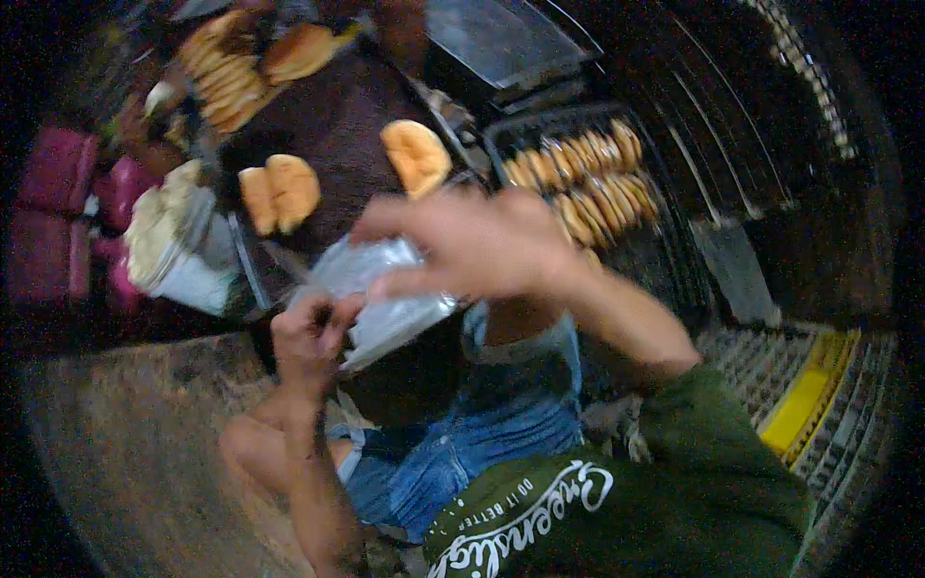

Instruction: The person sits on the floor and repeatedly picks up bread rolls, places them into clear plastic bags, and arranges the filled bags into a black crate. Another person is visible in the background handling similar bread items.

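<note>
A stack of clear plastic bags [394,321] lies before me at the near edge of a dark tabletop [347,130]. My left hand [311,336] has its fingers curled, with thumb and fingertip pinching at the left edge of the plastic. Blurred by motion, my right hand [470,249] reaches over the bags with thumb and fingers apart. Beyond it is one bun [415,155], partly covered by the hand. An opened, split bun [280,193] rests further left on the tabletop.
At the left stands a tub of pale cream or spread [162,238], near magenta containers [54,209]. Stacked split bread [224,72] is at the far left. A black crate [498,144] holds rows of wrapped buns [585,173]. A grey tray [506,43] sits behind it.
</note>
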Demonstrator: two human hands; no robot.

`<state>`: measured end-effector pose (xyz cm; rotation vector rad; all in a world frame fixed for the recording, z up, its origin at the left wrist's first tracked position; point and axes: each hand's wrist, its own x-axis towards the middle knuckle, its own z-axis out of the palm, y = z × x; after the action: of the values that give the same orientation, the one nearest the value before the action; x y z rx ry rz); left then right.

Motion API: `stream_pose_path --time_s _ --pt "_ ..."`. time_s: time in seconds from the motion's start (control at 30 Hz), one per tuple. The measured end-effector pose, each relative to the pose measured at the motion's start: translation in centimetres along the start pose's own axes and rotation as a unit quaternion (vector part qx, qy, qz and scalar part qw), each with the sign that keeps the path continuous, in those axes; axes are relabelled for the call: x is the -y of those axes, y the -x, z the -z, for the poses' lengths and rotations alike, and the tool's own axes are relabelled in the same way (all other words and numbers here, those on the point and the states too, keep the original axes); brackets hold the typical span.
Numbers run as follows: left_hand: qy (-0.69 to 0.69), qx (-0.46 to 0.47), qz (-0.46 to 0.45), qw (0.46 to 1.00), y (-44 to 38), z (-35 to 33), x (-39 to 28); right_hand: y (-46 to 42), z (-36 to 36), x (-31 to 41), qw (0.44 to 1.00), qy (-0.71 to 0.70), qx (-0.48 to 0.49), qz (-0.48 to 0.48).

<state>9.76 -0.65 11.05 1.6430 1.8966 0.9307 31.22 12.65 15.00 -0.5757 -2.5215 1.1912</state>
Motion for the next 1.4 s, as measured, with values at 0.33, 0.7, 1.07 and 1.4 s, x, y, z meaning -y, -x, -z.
stream_pose_path --time_s 0.33,0.7,1.07,1.4 --pt "0.589 -0.222 0.161 0.76 -2.4 -1.7 7.4 -2.7 -9.7 -2.5 0.818 -0.446 -0.317 -0.176" --pt "0.46 -0.644 0.25 0.559 -3.4 5.5 17.7 -20.3 -18.5 -9.2 0.921 0.25 -0.249 -0.164" --pt "0.477 -0.457 0.175 0.73 -3.8 4.7 14.0 -5.5 -0.1 -4.7 0.879 -0.319 -0.275 -0.225" --pt "0.427 -0.313 0.043 0.847 -4.1 0.7 5.3 -4.0 -1.8 -2.6 0.818 -0.474 -0.299 -0.131"
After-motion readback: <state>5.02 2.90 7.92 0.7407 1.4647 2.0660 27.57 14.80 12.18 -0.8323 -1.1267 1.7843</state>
